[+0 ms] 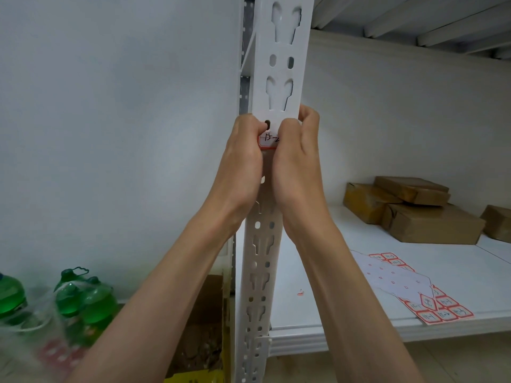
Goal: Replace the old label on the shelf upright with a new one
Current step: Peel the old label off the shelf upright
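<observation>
Fingers of both hands curl at the white shelf upright (pixel 279 64); left hand (pixel 243 161) and right hand (pixel 297 158) pinch a red-bordered label (pixel 268 140) against it.

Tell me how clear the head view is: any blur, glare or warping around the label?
Head view: even, soft light, no glare; red-bordered white paper label is sharp but mostly hidden between left hand and right hand; green plastic bottles at lower left are smeared; white perforated metal upright bows from wide-angle distortion.
</observation>
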A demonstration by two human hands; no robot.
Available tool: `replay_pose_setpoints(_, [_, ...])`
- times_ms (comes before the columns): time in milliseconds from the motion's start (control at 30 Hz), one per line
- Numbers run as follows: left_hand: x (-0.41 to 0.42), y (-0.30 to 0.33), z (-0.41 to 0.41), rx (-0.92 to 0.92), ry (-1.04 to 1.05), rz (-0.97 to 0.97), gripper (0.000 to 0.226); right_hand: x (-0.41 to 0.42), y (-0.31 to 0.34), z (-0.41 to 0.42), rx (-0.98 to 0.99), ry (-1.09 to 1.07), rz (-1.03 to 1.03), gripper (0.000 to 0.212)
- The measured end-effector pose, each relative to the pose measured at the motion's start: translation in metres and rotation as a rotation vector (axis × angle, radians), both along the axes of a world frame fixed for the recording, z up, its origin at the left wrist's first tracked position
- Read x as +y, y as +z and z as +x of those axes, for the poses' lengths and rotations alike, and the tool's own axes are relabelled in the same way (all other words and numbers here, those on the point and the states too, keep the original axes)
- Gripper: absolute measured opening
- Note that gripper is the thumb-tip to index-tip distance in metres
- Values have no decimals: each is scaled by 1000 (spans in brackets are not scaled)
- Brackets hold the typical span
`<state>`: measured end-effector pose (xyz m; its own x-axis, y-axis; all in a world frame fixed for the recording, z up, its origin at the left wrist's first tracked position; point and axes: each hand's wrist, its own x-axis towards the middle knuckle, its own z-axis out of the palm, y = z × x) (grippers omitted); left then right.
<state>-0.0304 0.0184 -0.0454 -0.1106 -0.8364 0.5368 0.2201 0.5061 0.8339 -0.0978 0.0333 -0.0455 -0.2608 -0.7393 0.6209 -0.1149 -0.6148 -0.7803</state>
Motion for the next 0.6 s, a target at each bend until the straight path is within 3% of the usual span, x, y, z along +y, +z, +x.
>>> replay_pose_setpoints(267, [-1,-1,0,4,4,7,24,0,2,3,3,-46,-3,26])
replay_pose_setpoints(467, [-5,-3,0,-12,-23,11,46,-3,1,0,4,-21,-22,22])
replay_pose_setpoints(600, [-7,-5,0,-23,4,-7,46,-3,1,-1,0,7,-31,23])
